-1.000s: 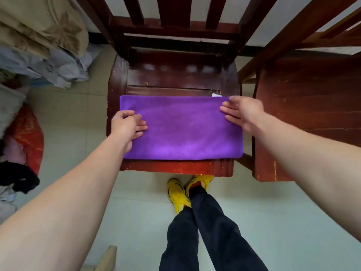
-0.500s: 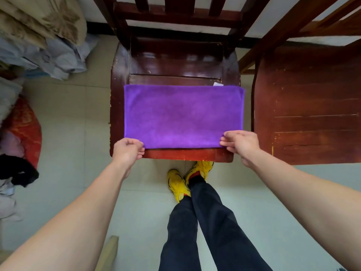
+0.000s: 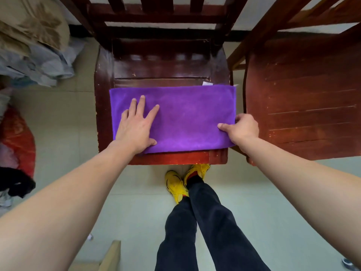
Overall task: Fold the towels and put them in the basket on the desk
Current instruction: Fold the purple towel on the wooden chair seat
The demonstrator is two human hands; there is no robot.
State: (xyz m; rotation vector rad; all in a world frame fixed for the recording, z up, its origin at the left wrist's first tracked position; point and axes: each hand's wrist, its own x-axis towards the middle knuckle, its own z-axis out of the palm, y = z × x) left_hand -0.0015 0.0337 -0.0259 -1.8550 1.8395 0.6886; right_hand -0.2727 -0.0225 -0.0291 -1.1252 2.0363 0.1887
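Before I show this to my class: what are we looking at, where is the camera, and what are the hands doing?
There is no machine: a person wears one camera on the head, so the picture looks down past both forearms. The left hand lies flat, fingers straight, on a folded purple towel spread on a dark wooden chair seat. The right hand grips the towel's right edge, thumb on top. A second wooden chair stands to the right, heaped clothes lie at the left, yellow shoes below. No basket is in view.
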